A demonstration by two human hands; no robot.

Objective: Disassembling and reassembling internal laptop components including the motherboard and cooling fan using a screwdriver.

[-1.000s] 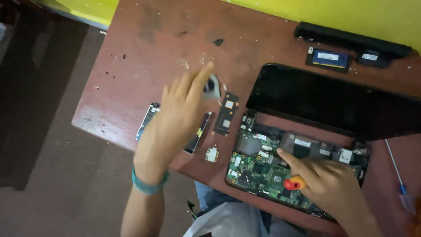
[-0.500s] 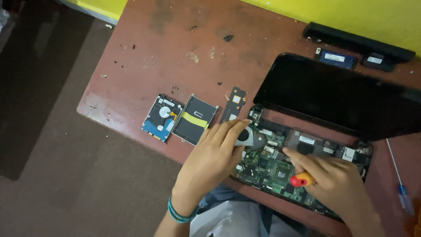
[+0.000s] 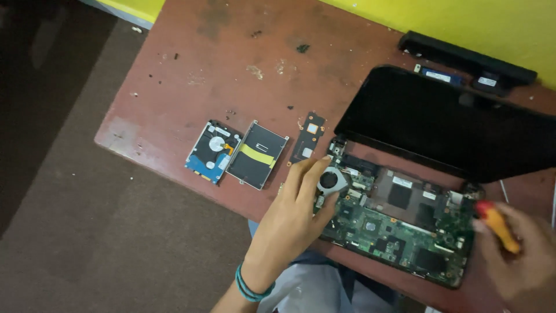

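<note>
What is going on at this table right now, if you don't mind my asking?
A person has an opened laptop on a reddish table, its circuit board bare. The left hand rests on the board by the round cooling fan; the right hand grips an orange-handled screwdriver. A hard drive and a drive caddy lie alongside.

Looks like a small electronics repair workshop, prob. informal. A worn red-brown table [image 3: 231, 69] with stains and chips stands against a yellow wall [image 3: 463, 23]. On it lies an opened laptop [image 3: 405, 214] with bare green board, next to removed parts, e.g. a hard drive [image 3: 212, 152] and a battery [image 3: 466, 58]. The floor is dark and bare.
</note>
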